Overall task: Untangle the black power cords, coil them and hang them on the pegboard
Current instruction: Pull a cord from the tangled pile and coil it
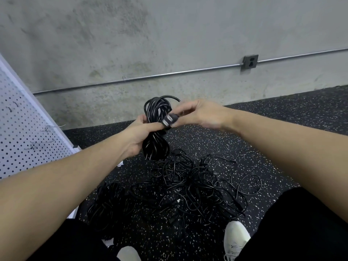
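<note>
Head view, looking down past 2 bare forearms to a speckled black floor [207, 140]. At centre, a coiled black cord [155, 129], bunched into a long hank, upright, gripped round its waist by the left hand [139, 132] with fingers curled about the strands. From 3 o'clock, the right hand [199, 115], pinching the cord's plug [169, 119] between thumb and fingertips, right against the hank and touching the left hand's fingers. Below, toward 6 o'clock, a loose tangle of cords [197, 187] spread on the floor, still knotted through itself; at 7 o'clock, a denser dark bundle [109, 204], coiled or merely heaped, hard to tell. At 9 o'clock, a white pegboard [22, 132] with a few metal hooks [37, 146], none visibly carrying a cord. Behind, a concrete wall [131, 44] with a conduit pipe [150, 77] and an outlet box [249, 62]. At 5 o'clock, a white shoe [236, 236]. Step in hand, by the look of it: finishing 1 coil, securing the plug end round or through the hank. Next move likely calls for a firm tuck so the loops hold, then a turn toward 9 o'clock to slip the hank over a hook without letting strands spill. Most of the task remains, judging by the tangle.
</note>
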